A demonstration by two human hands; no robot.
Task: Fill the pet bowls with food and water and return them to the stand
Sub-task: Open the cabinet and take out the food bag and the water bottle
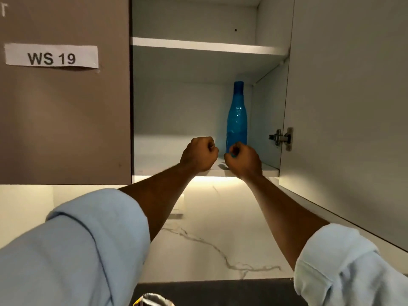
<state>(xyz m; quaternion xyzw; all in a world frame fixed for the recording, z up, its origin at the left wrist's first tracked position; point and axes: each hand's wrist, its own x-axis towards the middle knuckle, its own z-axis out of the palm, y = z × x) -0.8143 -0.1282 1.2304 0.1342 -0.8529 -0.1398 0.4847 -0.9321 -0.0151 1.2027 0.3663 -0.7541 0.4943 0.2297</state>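
Blue bottle (237, 115) is stood upright on the lower cabinet shelf (167, 155). "WS 19" is read on the closed door's label (51, 56). Left hand (198, 154) is fisted, empty. Right hand (244, 161) is curled at the bottle's base; whether it is gripped cannot be told.

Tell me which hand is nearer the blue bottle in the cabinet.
Right. The right hand sits at the base of the blue bottle, overlapping it in view; a grip is unclear. The left hand is a fist to the bottle's left, apart from it.

A paper label (51, 55) on the closed cabinet door (66, 120) reads "WS 19".
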